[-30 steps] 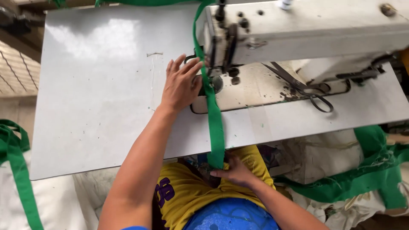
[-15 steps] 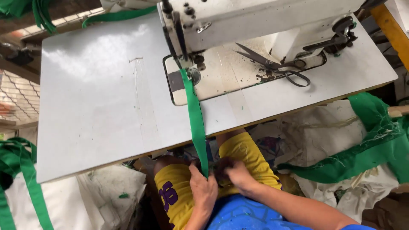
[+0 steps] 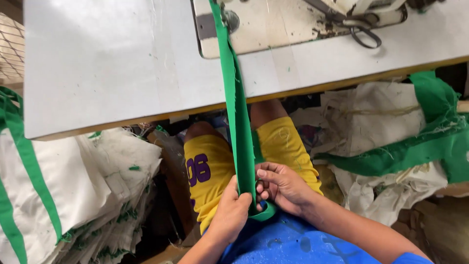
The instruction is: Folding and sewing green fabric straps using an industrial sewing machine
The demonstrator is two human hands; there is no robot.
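Far left: a pile of white bags (image 3: 93,195) with green trim, stacked beside the knees, edges frayed. Above, a pale table (image 3: 112,63), worn and speckled, filling the top of the view.

In the middle: a green strap (image 3: 238,112), running taut and straight from the metal plate (image 3: 264,24) on the table, over the table edge and down to the lap. Folded lengthwise, narrow, slightly twisted near the top. Lower end curling into a small loop just under the hands, over yellow shorts (image 3: 210,171) and a blue shirt (image 3: 283,242).

Left hand (image 3: 232,212): closed round the strap from the left, fingers curled tight on its edge, thumb up against the cloth. Right hand (image 3: 283,186): touching the strap from the right, fingertips pinched on it just beside the left hand, thumb tucked underneath. Both hands close together, nearly touching, well below the table edge.

Further right, on the table: scissors (image 3: 361,34), black handles toward the near edge, lying by the base of the machine. Below, on the far right: crumpled white cloth (image 3: 376,127) with a broad green band (image 3: 415,151) lying across it.
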